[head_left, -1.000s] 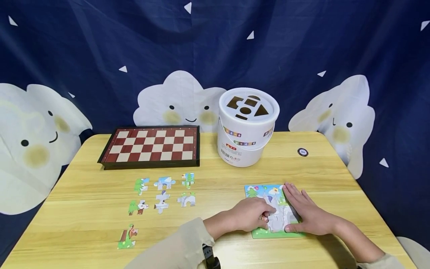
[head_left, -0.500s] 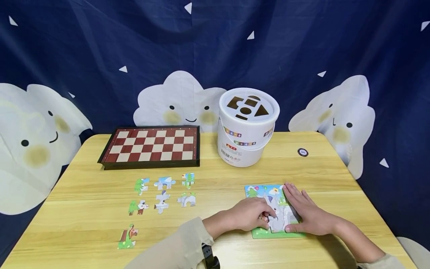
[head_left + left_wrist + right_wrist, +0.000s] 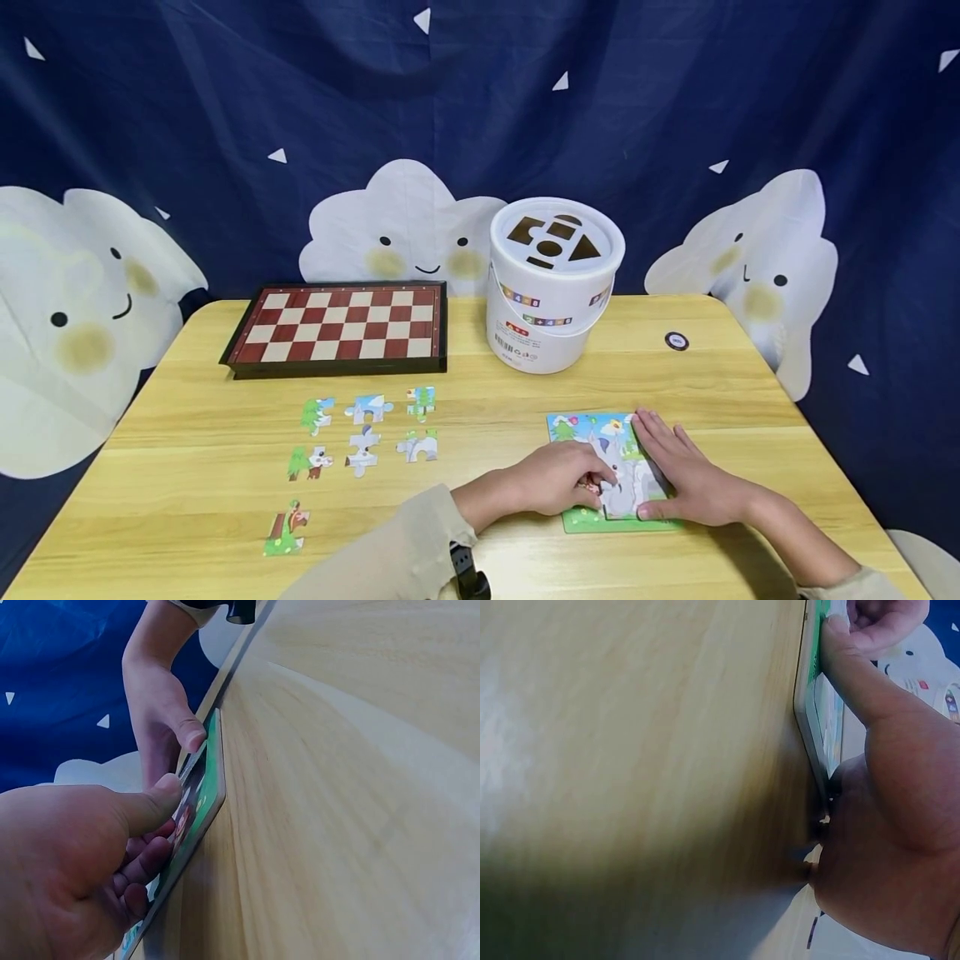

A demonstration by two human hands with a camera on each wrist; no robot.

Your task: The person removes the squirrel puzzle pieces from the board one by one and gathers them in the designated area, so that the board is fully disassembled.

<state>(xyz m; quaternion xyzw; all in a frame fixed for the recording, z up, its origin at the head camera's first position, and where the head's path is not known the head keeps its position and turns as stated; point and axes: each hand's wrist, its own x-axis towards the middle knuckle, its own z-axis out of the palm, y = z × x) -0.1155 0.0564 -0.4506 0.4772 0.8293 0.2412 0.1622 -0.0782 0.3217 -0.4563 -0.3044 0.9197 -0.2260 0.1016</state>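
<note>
A picture puzzle board [image 3: 592, 524] lies on the table at front right, showing sky, grass and a grey elephant. My left hand [image 3: 555, 479] comes in from its left, fingers curled, with thumb and index finger pinching the elephant puzzle piece [image 3: 619, 502]. In the left wrist view, the thumb [image 3: 154, 804] is at the raised edge of that piece. Along the board's right side lies my right hand [image 3: 693, 482], its fingers straight and its thumb [image 3: 657, 508] touching the elephant's lower right. Both hands hide parts of the board.
Several loose puzzle pieces [image 3: 363, 451] lie left of the hands, one [image 3: 285, 530] nearer the front. Behind them is a chessboard box [image 3: 339, 327]. A white bucket [image 3: 540, 325] with shaped lid holes stands at back centre. A dark round chip [image 3: 677, 341] lies at back right.
The elephant piece has shifted under the left fingers, and its eye and trunk now show where it looked pale before. The right hand has stayed in place.
</note>
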